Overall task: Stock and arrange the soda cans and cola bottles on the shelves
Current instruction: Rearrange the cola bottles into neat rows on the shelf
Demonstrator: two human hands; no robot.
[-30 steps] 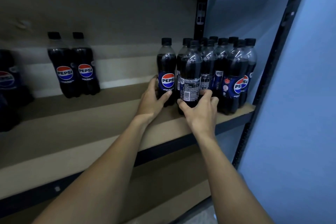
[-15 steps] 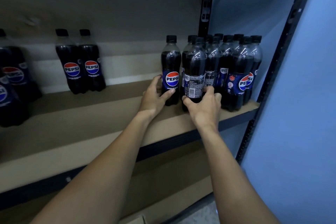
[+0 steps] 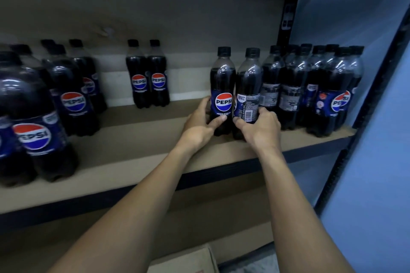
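A dim shelf (image 3: 137, 139) of brown board was seen from above and in front, with two bare forearms reaching onto it. The left hand (image 3: 199, 125) was wrapped around the lower part of one upright cola bottle (image 3: 223, 86), whose red, white and blue logo faced outward. The right hand (image 3: 259, 127) was closed around a second bottle (image 3: 248, 88) just beside it, with its printed back panel turned forward. The two bottles stood touching each other near the shelf's front edge.

To the right, a tight cluster of bottles (image 3: 315, 88) filled the corner by the dark upright post (image 3: 286, 17), with labels facing mixed ways. A pair of bottles (image 3: 147, 77) stood at the back wall, well apart from the rest. A larger group (image 3: 55, 106) occupied the left end, partly blurred.

The stocking was judged to be well under way, since many bottles were already shelved. Bare board was left between the groups, and several labels were not yet faced forward. No soda cans were visible. A cardboard box (image 3: 188, 260) showed at the bottom edge; its contents could not be told.
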